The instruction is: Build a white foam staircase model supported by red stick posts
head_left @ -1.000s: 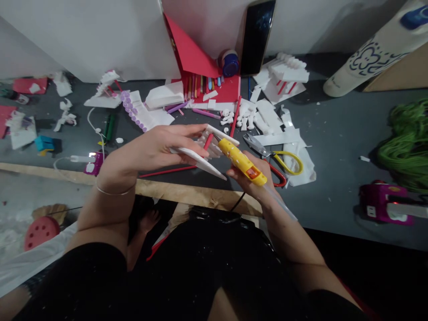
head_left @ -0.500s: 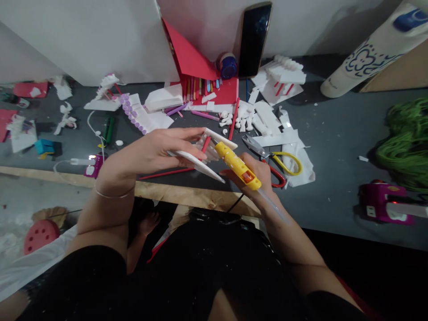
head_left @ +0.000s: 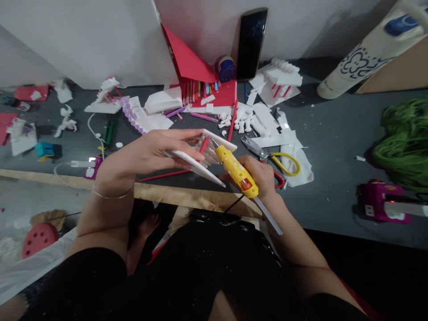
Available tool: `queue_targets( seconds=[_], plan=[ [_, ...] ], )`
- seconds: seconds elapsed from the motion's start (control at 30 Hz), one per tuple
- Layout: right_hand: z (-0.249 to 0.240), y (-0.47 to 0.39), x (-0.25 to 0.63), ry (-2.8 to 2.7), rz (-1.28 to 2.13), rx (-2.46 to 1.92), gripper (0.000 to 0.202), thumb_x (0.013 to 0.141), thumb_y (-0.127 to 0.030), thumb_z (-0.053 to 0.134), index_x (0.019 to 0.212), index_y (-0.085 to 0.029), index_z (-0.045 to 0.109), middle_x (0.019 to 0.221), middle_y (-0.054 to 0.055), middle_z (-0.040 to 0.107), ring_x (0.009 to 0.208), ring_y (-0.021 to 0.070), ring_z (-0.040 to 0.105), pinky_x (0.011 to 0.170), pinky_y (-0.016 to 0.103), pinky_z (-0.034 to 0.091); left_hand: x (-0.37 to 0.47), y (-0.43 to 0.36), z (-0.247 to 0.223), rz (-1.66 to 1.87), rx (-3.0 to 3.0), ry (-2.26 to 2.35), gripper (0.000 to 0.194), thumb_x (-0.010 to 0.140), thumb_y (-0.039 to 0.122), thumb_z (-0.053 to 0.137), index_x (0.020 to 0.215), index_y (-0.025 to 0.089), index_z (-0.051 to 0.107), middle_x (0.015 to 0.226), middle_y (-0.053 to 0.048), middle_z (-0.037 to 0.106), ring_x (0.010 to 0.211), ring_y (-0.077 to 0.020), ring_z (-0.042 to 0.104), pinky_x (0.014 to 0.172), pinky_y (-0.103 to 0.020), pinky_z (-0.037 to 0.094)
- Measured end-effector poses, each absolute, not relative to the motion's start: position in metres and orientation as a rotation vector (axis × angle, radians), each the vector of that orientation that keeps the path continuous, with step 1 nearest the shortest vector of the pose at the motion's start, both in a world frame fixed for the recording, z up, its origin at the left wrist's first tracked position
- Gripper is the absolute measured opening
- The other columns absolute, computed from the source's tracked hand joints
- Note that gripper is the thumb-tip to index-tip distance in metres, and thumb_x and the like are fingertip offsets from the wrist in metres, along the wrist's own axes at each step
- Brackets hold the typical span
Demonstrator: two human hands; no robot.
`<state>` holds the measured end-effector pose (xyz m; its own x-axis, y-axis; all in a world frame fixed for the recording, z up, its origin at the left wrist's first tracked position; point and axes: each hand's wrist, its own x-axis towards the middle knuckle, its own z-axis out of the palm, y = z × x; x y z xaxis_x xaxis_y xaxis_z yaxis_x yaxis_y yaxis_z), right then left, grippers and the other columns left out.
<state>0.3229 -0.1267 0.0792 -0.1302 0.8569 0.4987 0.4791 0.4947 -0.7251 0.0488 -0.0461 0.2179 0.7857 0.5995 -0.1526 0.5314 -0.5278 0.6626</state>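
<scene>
My left hand (head_left: pixel 157 149) grips a white foam piece (head_left: pixel 197 167) made of two boards with a red stick (head_left: pixel 203 146) between them. In my right hand (head_left: pixel 257 174) is a yellow glue gun (head_left: pixel 236 171), its metal tip pointing into the gap between the boards. A clear glue stick (head_left: pixel 269 217) sticks out of the gun's rear. Just right of my right hand lie scissors (head_left: pixel 286 162) with yellow and red handles. A long red stick (head_left: pixel 167 174) lies beneath the foam piece near the table edge.
Behind the hands are markers (head_left: pixel 197 89), white scraps (head_left: pixel 264 118), a leaning phone (head_left: pixel 252 44) and a blue-lidded jar (head_left: pixel 226 69). To the right stand a white bottle (head_left: pixel 354 62), green yarn (head_left: pixel 404 142) and a purple power block (head_left: pixel 381 200). Foam models sit at the left.
The glue gun's tip has pulled back slightly from the red stick, and its rear has swung down a little. The foam piece's near board has tilted slightly lower.
</scene>
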Motion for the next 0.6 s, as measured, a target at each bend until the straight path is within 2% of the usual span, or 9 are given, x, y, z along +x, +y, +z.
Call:
queue_targets(
  seconds=[0.07,0.17,0.33,0.5,0.6],
  plan=[
    [0.082,-0.1277,0.3243,-1.817,0.462,-1.082,0.017,0.101,-0.041,0.069,0.098,-0.025,0.066,0.078,0.001,0.072,0.063,0.0141,0.067,0.056,0.027,0.044,0.0478,-0.0461,0.2181,0.12,2.256,0.837,0.035,0.105,0.051,0.06,0.123,0.033,0.084,0.159,-0.004,0.065,0.149,-0.0289,0.061,0.122,-0.041,0.053],
    [0.0856,-0.1285,0.3246,-1.882,0.397,-1.085,0.018,0.103,-0.041,0.066,0.101,-0.023,0.069,0.077,0.001,0.07,0.064,0.0138,0.065,0.056,0.026,0.045,0.0486,-0.0461,0.2187,0.104,2.263,0.828,0.035,0.106,0.051,0.057,0.121,0.034,0.084,0.158,-0.003,0.066,0.147,-0.0279,0.063,0.121,-0.039,0.053],
    [0.0844,-0.1277,0.3226,-1.896,0.284,-1.152,0.033,0.103,-0.044,0.064,0.079,-0.022,0.064,0.065,-0.001,0.061,0.052,0.0105,0.051,0.05,0.028,0.031,0.0517,-0.0459,0.2213,0.09,2.247,0.813,0.032,0.104,0.046,0.061,0.124,0.033,0.083,0.159,-0.005,0.065,0.147,-0.029,0.063,0.123,-0.041,0.052],
    [0.0814,-0.1269,0.3222,-1.889,0.215,-1.205,0.031,0.102,-0.03,0.06,0.072,-0.022,0.059,0.062,-0.001,0.059,0.049,0.0096,0.042,0.051,0.031,0.022,0.0531,-0.0443,0.2216,0.076,2.225,0.826,0.03,0.103,0.044,0.064,0.122,0.033,0.084,0.161,-0.006,0.062,0.148,-0.0317,0.062,0.124,-0.044,0.051],
    [0.0835,-0.1277,0.3231,-1.89,0.255,-1.253,0.033,0.101,-0.037,0.063,0.071,-0.023,0.06,0.062,-0.001,0.058,0.05,0.0099,0.042,0.052,0.031,0.022,0.054,-0.0431,0.2213,0.069,2.238,0.821,0.03,0.102,0.044,0.064,0.12,0.032,0.085,0.157,-0.004,0.067,0.15,-0.0314,0.059,0.125,-0.043,0.051]
  ],
)
